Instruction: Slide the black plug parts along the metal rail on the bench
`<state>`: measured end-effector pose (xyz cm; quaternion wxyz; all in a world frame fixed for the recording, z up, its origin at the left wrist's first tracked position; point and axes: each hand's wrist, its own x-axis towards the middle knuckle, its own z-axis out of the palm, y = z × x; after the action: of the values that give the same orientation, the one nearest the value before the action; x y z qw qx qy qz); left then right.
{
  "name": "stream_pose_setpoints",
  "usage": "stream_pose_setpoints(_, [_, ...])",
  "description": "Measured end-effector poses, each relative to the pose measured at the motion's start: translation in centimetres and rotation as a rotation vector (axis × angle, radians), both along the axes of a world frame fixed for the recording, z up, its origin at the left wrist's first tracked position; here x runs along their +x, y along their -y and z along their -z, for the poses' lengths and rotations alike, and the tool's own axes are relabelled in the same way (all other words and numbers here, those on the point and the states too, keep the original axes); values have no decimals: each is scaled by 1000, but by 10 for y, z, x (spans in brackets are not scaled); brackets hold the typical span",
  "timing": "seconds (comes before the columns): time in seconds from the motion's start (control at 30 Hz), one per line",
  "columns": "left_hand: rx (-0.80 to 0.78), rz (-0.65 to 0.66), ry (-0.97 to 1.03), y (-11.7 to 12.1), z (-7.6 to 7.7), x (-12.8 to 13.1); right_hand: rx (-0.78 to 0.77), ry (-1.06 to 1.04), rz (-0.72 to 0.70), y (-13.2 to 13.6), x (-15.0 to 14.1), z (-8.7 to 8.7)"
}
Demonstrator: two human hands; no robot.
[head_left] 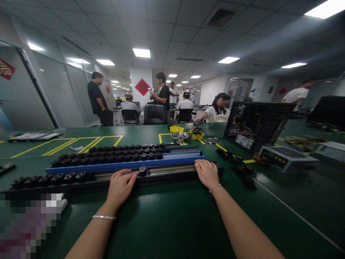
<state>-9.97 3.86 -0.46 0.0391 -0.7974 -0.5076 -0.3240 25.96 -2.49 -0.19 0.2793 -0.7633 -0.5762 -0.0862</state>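
Note:
A long black rail (169,171) with a pale metal channel lies across the green table in front of me. My left hand (120,185) is closed over its middle, fingers behind and thumb in front. The thumb tip lies at a small black block (143,171) with a light top, seated in the channel; I cannot tell whether they touch. At the rail's right end, my right hand (208,174) grips with bent fingers over the edge. Several similar black blocks (58,178) sit in a row at the left end of the rail.
Behind stand a blue rail (124,163) and more rows of black blocks (107,154). To the right are loose black parts (244,174), a power supply (287,158) and an open computer case (254,126). A metal bowl (180,136) and yellow bins (176,128) sit near a seated person.

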Motion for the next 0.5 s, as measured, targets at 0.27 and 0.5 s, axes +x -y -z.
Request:
stream_pose_setpoints(0.27, [-4, 22, -16, 3, -2, 3, -15, 0, 3, 0, 0, -1])
stream_pose_setpoints(0.5, [-3, 39, -26, 4, -3, 5, -19, 1, 3, 1, -1, -2])
